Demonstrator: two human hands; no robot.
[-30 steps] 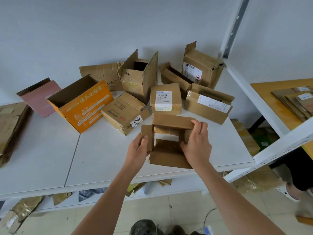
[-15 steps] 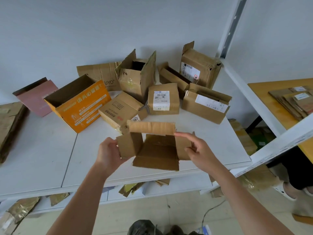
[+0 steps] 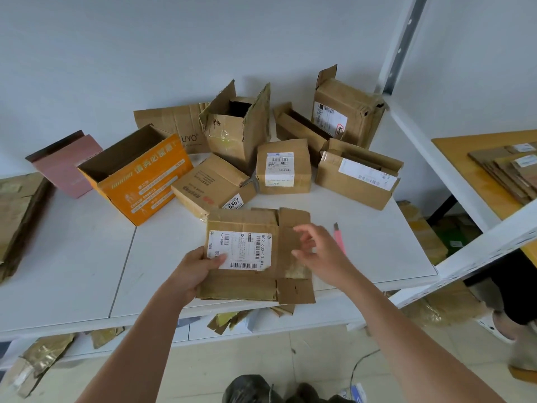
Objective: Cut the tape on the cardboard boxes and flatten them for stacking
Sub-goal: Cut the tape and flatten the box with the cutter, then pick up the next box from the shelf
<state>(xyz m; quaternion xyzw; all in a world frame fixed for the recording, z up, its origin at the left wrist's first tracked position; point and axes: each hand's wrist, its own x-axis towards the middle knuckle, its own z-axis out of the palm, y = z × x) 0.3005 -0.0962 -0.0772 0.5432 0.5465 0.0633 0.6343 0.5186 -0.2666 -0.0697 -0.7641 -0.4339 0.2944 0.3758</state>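
Note:
A small brown cardboard box (image 3: pixel 247 282), flattened, lies label-up at the front of the white table (image 3: pixel 72 257). My left hand (image 3: pixel 194 271) grips its left edge, thumb on the white shipping label (image 3: pixel 241 250). My right hand (image 3: pixel 316 254) hovers over the box's right flaps with fingers relaxed, holding nothing. A pink utility knife (image 3: pixel 339 238) lies on the table just right of that hand. Behind stand several unflattened boxes, among them an orange open box (image 3: pixel 139 175) and a tall open brown box (image 3: pixel 235 126).
A pink box (image 3: pixel 65 162) and flat cardboard (image 3: pixel 14 219) sit at the left. On the wooden shelf (image 3: pixel 465 170) at right lies a stack of flattened boxes (image 3: pixel 511 173). A white shelf frame (image 3: pixel 479 248) slants along the table's right side. Cardboard scraps litter the floor.
The box was held open between both hands above the table; now it is collapsed flat with its label up. My right hand has let go of it.

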